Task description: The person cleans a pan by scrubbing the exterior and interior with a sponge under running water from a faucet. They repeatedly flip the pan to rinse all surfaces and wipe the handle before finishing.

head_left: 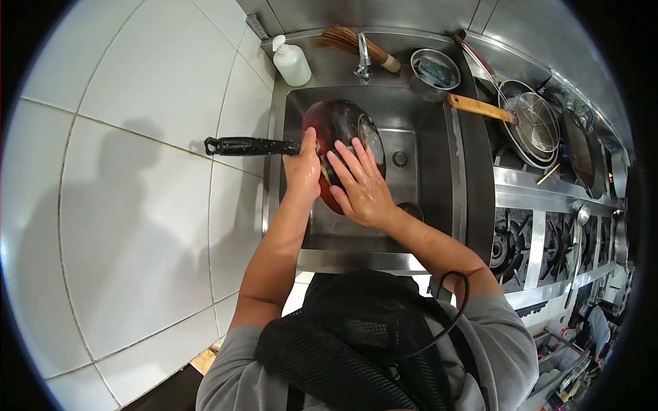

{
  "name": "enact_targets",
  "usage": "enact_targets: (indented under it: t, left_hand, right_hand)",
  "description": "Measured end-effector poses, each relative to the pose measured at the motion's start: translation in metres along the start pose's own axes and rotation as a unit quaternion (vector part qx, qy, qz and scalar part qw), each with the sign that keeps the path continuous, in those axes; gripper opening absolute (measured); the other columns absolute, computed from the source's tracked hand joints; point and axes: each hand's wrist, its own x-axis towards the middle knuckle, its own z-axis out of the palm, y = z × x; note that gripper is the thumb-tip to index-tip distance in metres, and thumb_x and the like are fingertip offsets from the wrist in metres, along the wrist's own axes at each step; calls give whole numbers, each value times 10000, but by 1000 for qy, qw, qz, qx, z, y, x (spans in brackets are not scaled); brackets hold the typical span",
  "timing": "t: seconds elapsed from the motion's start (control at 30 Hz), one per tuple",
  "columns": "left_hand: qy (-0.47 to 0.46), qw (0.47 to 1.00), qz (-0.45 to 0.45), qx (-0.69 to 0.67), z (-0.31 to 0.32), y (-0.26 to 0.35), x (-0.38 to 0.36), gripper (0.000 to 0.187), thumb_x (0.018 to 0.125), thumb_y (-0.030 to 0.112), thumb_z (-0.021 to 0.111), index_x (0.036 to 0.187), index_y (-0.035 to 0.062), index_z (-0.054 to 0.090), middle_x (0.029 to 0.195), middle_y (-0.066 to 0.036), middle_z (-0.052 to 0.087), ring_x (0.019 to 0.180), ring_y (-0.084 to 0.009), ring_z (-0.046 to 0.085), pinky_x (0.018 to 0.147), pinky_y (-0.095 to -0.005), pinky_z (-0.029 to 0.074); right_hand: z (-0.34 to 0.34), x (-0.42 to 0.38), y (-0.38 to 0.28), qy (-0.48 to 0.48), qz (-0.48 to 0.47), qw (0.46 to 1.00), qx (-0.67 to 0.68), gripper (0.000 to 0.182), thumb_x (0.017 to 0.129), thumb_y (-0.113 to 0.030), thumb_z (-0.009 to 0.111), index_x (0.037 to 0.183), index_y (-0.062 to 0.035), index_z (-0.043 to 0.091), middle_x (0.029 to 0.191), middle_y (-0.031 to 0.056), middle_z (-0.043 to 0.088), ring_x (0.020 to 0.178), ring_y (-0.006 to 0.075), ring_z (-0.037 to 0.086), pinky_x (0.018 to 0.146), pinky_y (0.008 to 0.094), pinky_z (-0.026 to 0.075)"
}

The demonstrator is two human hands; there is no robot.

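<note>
A red and black frying pan point(332, 115) is held tilted over the steel sink point(437, 178), its worn underside facing up and right. The pan's black handle point(253, 146) points left, past the sink's edge. My left hand point(303, 171) grips the pan beside the base of the handle, with its thumb up along the side. Flat on the underside lies my right hand point(367, 192), its fingers spread and the skin wet. Whether anything is under the right palm is hidden. A small dark round object point(410, 212) sits in the basin near my right wrist.
Behind the basin stand a pump bottle point(293, 65), a faucet point(363, 58), a straw brush point(343, 42) and a metal container point(435, 77) holding a green scouring pad. To the right, a wooden-handled strainer point(538, 123) rests over a pan beside stove burners point(507, 243). White tiled wall point(137, 226) borders the left.
</note>
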Motion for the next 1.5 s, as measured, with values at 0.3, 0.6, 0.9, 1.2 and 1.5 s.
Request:
enact_targets:
  t: [0.3,0.6,0.9,1.2,1.5]
  left_hand:
    - [-86,993,78,31,7,-6,-14,190,937,150,640,1056,3,625,997,-61,644,869,-150,605,756,-311,498]
    - [-81,995,18,-59,10,-3,4,260,932,87,614,1164,-28,594,1116,-96,637,977,-198,630,859,-348,522]
    - [-123,956,-122,-235,-16,-17,69,296,935,206,620,1126,-20,614,1102,-108,665,990,-235,645,883,-390,531]
    - [-168,971,-72,-153,-51,-22,100,347,973,235,583,1239,11,585,1209,-92,636,1091,-216,607,965,-390,486]
    - [-197,971,-32,-134,-72,-23,115,109,952,168,641,994,68,631,926,17,606,839,-99,573,791,-277,483]
  right_hand:
    - [-3,90,79,-36,140,977,156,528,953,-304,491,1366,25,468,1441,239,430,1352,427,371,1113,515,300]
    - [24,59,83,-52,111,987,101,618,935,-322,528,1441,2,383,1495,230,358,1406,406,304,1148,492,241]
    - [10,2,56,-64,20,997,48,643,929,-311,609,1462,-45,367,1511,230,336,1413,392,307,1139,465,289]
    - [31,34,228,11,554,628,546,426,981,-349,504,1238,-10,519,1122,147,646,982,336,685,781,440,558]
    - [48,133,284,-116,546,619,552,345,930,-208,500,1206,-1,509,1179,164,641,980,336,686,798,461,575]
